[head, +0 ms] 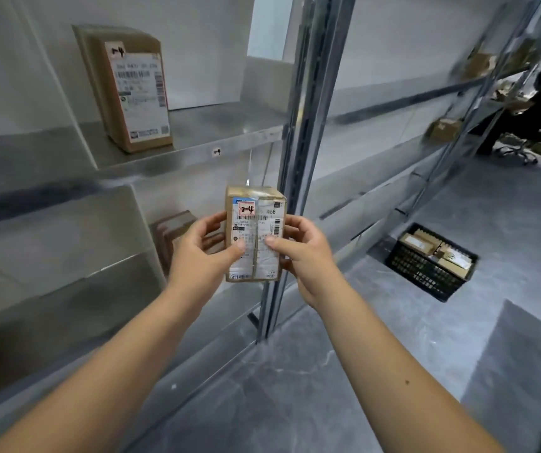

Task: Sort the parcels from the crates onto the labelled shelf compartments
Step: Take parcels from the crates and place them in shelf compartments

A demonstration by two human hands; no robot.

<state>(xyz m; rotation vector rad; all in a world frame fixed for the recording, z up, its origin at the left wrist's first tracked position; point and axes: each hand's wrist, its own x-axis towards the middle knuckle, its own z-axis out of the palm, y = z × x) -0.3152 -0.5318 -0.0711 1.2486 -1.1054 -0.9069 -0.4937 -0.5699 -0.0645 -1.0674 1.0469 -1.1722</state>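
A small taped cardboard parcel [256, 233] with a white shipping label and a red-marked tag reading "2-4" stands upright in front of the metal shelf [197, 148]. My left hand [205, 253] grips its left side, thumb on the label. On the other side my right hand [298, 253] grips it, thumb pressed on the label too. Another brown parcel [132, 89] tagged "1-4" stands on the upper shelf above a small "1-4" shelf label [216, 152]. A dark brown parcel [172, 232] sits in the compartment behind my left hand.
A black plastic crate [430, 261] holding several parcels lies on the grey floor at right. A metal upright [295, 165] divides the shelf bays. More parcels [443, 129] sit on far shelves. A person [530, 112] sits in the background at right.
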